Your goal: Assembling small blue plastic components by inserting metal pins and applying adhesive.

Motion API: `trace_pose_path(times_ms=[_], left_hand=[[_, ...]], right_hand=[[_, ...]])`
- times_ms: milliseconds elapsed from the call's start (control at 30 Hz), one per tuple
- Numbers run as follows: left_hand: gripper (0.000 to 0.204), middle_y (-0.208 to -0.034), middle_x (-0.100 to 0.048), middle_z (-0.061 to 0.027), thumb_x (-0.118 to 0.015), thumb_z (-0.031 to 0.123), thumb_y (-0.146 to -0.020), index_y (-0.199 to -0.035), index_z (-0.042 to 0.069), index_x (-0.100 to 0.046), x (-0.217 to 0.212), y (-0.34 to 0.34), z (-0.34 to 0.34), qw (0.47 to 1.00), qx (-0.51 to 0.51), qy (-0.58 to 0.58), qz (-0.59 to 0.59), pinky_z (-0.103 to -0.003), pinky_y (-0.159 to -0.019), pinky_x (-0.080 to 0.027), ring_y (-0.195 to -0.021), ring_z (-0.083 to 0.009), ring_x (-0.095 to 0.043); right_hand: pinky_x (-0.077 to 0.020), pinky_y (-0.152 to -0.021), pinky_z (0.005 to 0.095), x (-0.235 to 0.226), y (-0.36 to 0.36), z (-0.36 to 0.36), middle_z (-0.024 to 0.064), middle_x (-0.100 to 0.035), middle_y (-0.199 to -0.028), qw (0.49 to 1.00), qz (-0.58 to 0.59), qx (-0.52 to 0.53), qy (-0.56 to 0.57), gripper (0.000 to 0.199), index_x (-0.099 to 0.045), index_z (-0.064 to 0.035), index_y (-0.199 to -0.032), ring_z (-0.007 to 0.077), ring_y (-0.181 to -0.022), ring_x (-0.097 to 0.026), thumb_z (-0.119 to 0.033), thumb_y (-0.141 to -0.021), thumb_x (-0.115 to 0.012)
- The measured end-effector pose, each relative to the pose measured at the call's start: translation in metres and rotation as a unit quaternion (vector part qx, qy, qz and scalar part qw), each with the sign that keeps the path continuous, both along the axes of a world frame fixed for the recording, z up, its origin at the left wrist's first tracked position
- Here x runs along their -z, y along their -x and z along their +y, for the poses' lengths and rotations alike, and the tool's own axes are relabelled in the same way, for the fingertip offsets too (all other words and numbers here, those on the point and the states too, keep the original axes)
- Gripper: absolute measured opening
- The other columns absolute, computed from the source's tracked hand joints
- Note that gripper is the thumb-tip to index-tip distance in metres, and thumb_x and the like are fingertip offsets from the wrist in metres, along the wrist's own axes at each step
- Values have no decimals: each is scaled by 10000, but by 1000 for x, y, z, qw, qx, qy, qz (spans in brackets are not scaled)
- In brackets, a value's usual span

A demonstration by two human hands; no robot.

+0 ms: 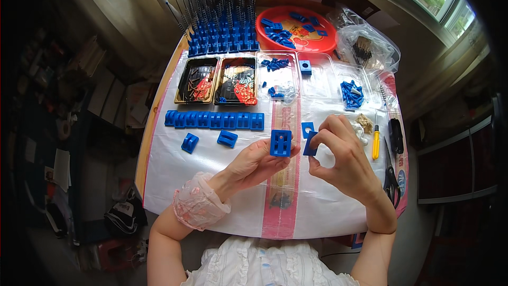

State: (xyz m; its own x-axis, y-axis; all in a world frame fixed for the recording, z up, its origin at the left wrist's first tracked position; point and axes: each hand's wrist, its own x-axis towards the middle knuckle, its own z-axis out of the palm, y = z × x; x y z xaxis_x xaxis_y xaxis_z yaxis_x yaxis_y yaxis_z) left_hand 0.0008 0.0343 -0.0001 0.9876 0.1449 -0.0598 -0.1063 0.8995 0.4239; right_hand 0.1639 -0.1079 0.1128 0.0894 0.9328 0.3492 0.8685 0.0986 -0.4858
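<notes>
My left hand point(254, 160) is closed on a blue plastic block point(281, 143), whose slotted face with a small hole is turned up. Between thumb and forefinger, my right hand point(341, 151) pinches a thin flat blue plate point(310, 144), tilted nearly on edge. The block and this plate are apart. Just beyond my right fingers lies another blue plate with a round hole point(305, 126), partly covered by the held one. To the left, a row of similar blue blocks point(214, 120) lines the table, with two loose ones, a left block point(189, 143) and a right block point(227, 139).
Behind stand a rack of blue bases with springs and rods point(222, 32) and a red basin of blue parts point(296, 47). Black trays point(197, 80) hold screws and small hardware; clear trays point(278, 58) hold blue pieces. At right lie a yellow-handled screwdriver point(375, 145) and black scissors point(391, 180).
</notes>
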Motion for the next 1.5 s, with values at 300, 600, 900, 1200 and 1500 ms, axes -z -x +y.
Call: trace_pose_path(times_ms=[300, 600, 900, 1200, 1500], left_hand=[[433, -1381, -522, -127, -657, 286, -925, -1278, 50, -571, -3, 6, -3, 996, 60, -56, -33, -458, -1121, -322, -1343, -223, -423], [452, -1399, -498, -129, -618, 283, -949, -1319, 31, -551, -4, 6, -2, 988, 99, -101, -62, -420, -1124, -321, -1301, -211, -465], [493, -1439, -460, -154, -594, 323, -960, -1342, 18, -523, 2, 3, -4, 988, 100, -107, -55, -411, -1133, -315, -1324, -219, -444], [534, -1450, -433, -180, -621, 335, -943, -1338, -8, -514, -7, 1, -4, 991, 91, -92, -44, -405, -1120, -338, -1321, -226, -443], [725, -1448, -447, -130, -757, 453, -809, -1369, 70, -502, -8, 2, -3, 992, 94, -81, -14, -466, -1144, -285, -1381, -222, -381]], right_hand=[[-433, -758, 374, 4, -3, 1, 101, -478, -870, 999, 20, -30, 22, 208, -554, -26, -791, 277, -878, -468, -21, -665, -719], [-447, -779, 376, 4, 2, 2, 102, -489, -890, 994, 49, -61, 71, 209, -561, -26, -791, 281, -915, -481, -17, -656, -720], [-452, -779, 374, 3, 3, 3, 94, -502, -898, 994, 51, -63, 78, 215, -567, -28, -780, 278, -919, -484, -25, -646, -734], [-450, -777, 369, 3, 1, 4, 83, -505, -899, 995, 60, -50, 66, 262, -571, -36, -866, 266, -889, -493, -32, -679, -755], [-441, -782, 370, 7, 2, 7, 98, -500, -899, 999, 49, -21, 11, 401, -624, -33, -1047, 270, -902, -498, -77, -685, -790]])
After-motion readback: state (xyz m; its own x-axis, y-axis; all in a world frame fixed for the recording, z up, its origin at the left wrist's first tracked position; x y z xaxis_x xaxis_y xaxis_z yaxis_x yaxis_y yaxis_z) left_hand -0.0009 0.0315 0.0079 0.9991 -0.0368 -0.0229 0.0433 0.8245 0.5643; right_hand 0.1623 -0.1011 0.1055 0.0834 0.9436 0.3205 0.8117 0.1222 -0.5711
